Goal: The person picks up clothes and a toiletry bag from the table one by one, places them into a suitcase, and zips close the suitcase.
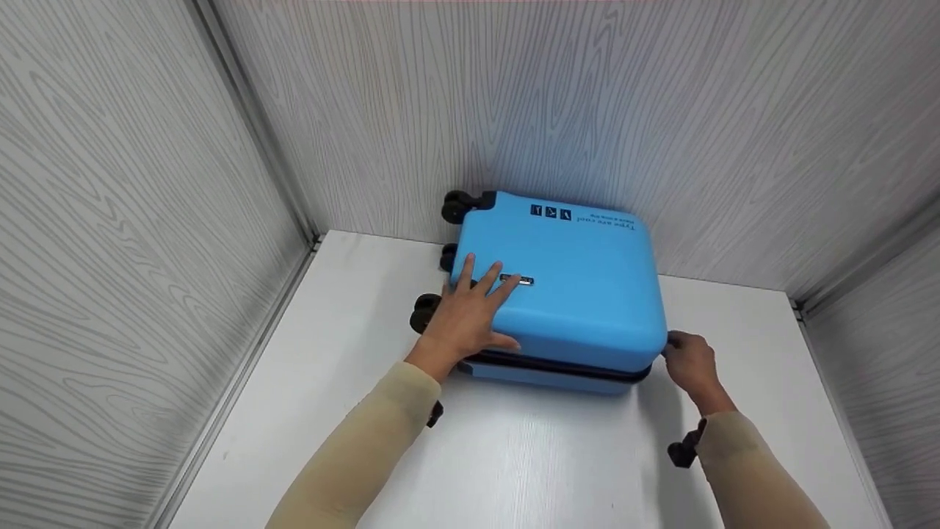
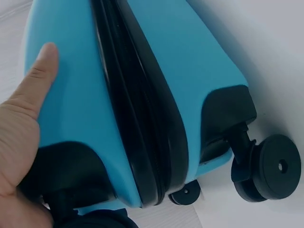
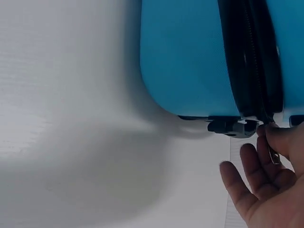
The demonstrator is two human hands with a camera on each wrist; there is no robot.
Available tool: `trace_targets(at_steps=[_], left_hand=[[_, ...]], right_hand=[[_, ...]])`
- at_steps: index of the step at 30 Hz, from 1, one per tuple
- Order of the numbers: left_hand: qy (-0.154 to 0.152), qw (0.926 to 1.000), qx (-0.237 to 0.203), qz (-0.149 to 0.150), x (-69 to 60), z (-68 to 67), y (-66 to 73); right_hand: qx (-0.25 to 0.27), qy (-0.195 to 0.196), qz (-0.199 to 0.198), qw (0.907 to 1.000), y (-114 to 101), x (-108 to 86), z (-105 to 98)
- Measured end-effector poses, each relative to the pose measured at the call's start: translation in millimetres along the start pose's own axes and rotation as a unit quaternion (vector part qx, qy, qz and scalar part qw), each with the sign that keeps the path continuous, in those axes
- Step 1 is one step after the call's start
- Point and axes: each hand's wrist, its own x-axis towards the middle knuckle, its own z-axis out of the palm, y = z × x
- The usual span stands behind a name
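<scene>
A light blue hard-shell suitcase [image 1: 580, 286] lies flat with its wheels toward the left. My left hand [image 1: 468, 314] rests on its top near the wheel end, fingers spread, and the thumb lies along the near side in the left wrist view. At the right end, my right hand [image 1: 690, 360] pinches a zipper pull [image 3: 274, 156] between thumb and index finger, with the other fingers loosely bent. The black zipper band [image 3: 251, 57] runs round the shell to that spot. Beside the pull sits a dark latch piece [image 3: 232, 126] on the suitcase's end.
Black wheels [image 2: 278, 166] stick out from the suitcase's left end. The suitcase lies on a white surface [image 1: 543, 455], close to the grey wood-grain back panel [image 1: 367, 110]. Side panels [image 1: 95, 220] stand at left and right.
</scene>
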Motion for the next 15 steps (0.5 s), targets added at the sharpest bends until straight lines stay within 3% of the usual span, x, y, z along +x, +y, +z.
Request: trace_targets(at_steps=[9,15], left_hand=[[0.004,1.0000,-0.008,-0.004,-1.2,-0.8,-1.2],[0.009,0.9999,-0.008,-0.003,-1.0,0.5,1.2]], right_hand=[[-0.025,0.072,-0.036,0.9964,3.6,0.1,4.4],[-0.036,0.075,-0.045,0.9955,8.4,-2.2,2.1]])
